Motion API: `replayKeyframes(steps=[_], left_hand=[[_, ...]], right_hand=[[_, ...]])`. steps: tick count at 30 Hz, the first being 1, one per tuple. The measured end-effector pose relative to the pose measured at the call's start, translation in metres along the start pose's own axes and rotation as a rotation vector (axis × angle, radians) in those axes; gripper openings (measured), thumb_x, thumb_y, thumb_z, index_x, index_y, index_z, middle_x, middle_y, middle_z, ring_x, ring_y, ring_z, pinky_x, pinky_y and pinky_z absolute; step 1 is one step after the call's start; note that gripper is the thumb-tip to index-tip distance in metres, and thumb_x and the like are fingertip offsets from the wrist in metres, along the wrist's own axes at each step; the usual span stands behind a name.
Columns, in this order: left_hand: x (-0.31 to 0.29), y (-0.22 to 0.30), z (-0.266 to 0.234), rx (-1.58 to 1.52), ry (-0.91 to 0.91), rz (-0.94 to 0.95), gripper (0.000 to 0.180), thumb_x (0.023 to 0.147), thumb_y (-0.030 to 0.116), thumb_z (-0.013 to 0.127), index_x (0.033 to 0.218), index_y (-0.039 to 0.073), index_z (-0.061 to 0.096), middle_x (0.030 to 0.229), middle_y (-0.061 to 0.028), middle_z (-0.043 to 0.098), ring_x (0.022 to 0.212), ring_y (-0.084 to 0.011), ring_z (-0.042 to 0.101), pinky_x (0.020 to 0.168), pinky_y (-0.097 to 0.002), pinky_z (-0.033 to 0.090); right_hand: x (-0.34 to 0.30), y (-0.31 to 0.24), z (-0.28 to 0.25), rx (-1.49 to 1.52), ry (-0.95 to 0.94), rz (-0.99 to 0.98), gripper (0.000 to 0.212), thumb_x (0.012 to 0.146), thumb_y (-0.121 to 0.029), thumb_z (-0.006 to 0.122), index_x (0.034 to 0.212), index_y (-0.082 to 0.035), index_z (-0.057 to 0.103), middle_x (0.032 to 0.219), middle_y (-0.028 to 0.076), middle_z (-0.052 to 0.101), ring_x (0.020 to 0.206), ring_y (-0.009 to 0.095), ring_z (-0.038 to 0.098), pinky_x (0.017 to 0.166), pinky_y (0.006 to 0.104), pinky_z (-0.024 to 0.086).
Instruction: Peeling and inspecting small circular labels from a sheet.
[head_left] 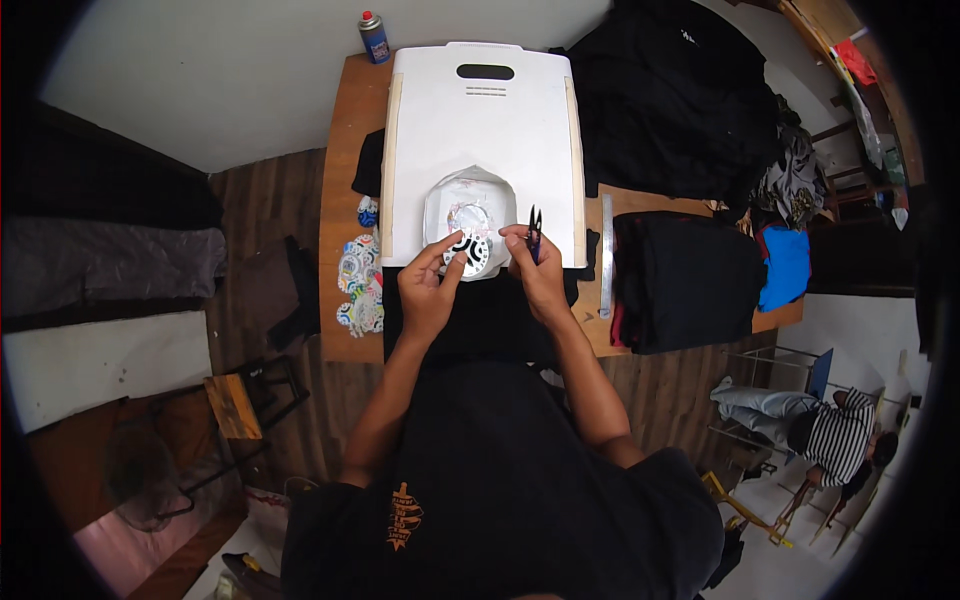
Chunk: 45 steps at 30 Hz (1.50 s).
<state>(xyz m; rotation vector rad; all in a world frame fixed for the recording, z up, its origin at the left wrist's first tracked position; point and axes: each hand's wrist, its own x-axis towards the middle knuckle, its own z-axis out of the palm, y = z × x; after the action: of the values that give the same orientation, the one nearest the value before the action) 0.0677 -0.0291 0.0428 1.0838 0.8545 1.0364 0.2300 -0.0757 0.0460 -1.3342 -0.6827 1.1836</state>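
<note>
Between the thumb and fingers of my left hand is a round black-and-white patch, perhaps a sticker. My right hand is closed around small dark thread snips, their blades pointing away from me. Its thumb and index finger come together near the patch; I cannot make out whether they pinch anything. Just beyond both hands, a white tub with crumpled white lining or scraps inside rests on a white plastic board. Black cloth lies under the board's near edge.
Several colourful round patches lie left of the board. A spray can stands at the far left. To the right are a metal ruler, folded black garments, blue cloth and a black cloth pile. Another person is farther right.
</note>
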Motion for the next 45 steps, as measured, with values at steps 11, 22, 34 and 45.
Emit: replayKeyframes(steps=[11,22,34,45], left_hand=[[0.004,0.012,-0.002,-0.030,0.032,0.050,0.035,0.093,-0.001,0.063,0.128,-0.009,0.057,0.106,-0.0118,0.068,0.092,-0.0079,0.062,0.081,-0.0194,0.048],[0.008,0.010,-0.008,-0.008,-0.002,0.080,0.036,0.094,-0.002,0.063,0.128,-0.010,0.057,0.107,-0.0124,0.068,0.092,-0.0082,0.062,0.081,-0.0204,0.049],[0.008,0.009,-0.010,-0.003,-0.036,0.090,0.036,0.094,-0.002,0.062,0.129,-0.010,0.056,0.109,-0.0132,0.067,0.094,-0.0085,0.062,0.083,-0.0208,0.050],[0.011,0.022,-0.013,0.026,0.038,0.099,0.035,0.095,0.000,0.062,0.128,-0.011,0.056,0.111,-0.0152,0.067,0.097,-0.0112,0.063,0.083,-0.0213,0.049]], right_hand=[[-0.017,0.016,0.015,0.207,-0.268,0.028,0.035,0.108,-0.033,0.035,0.111,-0.003,0.051,0.066,0.000,0.038,0.054,0.008,0.035,0.050,0.0236,0.032],[-0.023,0.057,0.015,0.375,-0.312,-0.015,0.034,0.108,-0.030,0.036,0.101,-0.002,0.052,0.058,-0.004,0.031,0.047,0.006,0.025,0.046,0.0236,0.025],[-0.018,0.055,0.019,0.372,-0.301,-0.032,0.033,0.108,-0.030,0.037,0.097,-0.003,0.051,0.058,-0.005,0.030,0.047,0.006,0.025,0.047,0.0238,0.025],[0.000,0.023,0.017,0.231,-0.154,0.078,0.017,0.102,-0.019,0.051,0.103,-0.003,0.056,0.065,-0.005,0.038,0.054,0.006,0.035,0.052,0.0233,0.032]])
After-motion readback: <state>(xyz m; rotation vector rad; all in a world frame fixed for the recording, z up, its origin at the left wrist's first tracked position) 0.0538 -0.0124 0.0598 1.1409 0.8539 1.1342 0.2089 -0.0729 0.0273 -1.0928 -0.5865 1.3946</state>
